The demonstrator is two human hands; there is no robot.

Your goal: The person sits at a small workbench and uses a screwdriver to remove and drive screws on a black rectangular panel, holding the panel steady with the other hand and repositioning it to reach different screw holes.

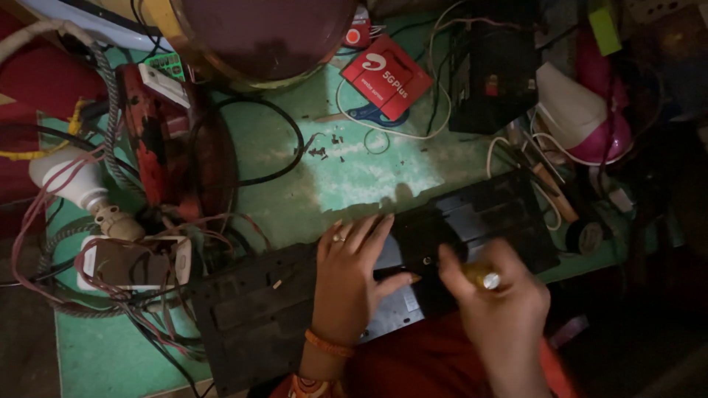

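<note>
A long black flat panel (265, 309) lies slantwise across the near edge of the green bench. My left hand (350, 273) rests flat on its middle, fingers spread, with a ring on one finger and an orange band at the wrist. My right hand (501, 309) is closed around a screwdriver with a yellow handle (483, 276), tip pointing down at the panel near a small hole (426, 261).
A red card (386, 77) and blue-handled scissors (372, 114) lie at the back. A black box (490, 81) with wires stands at the back right beside a pink-and-white bulb-shaped thing (582, 118). A white bulb (70, 180), a switch plate (133, 262) and tangled cables crowd the left.
</note>
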